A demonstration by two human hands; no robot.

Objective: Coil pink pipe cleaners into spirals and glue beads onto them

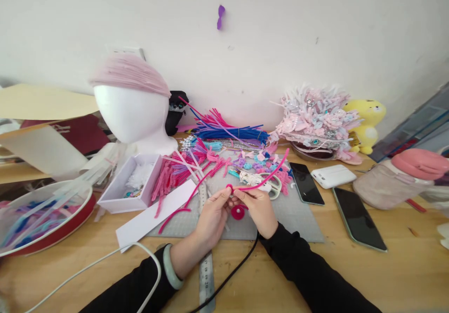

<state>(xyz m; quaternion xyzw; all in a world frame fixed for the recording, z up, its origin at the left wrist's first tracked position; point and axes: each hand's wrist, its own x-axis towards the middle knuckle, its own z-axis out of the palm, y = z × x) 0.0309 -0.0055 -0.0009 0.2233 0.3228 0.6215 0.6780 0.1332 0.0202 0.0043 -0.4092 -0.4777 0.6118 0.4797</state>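
Observation:
Between the fingertips of my left hand and my right hand is a bright pink pipe cleaner. Both hands pinch it near a small coil, and one long end sticks out up and to the right. A round pink coil with a pearl-like centre shows just under my fingers; whether it joins the held pipe cleaner I cannot tell. Scissors with pale handles lie just behind my right hand. Beneath both hands run a grey cutting mat and a metal ruler.
At the left stand a white mannequin head, a white box and a red-rimmed bowl. Bundled pipe cleaners lie at the back. Rightward are a decorated headpiece, two phones and a power bank. A white cable crosses my left sleeve.

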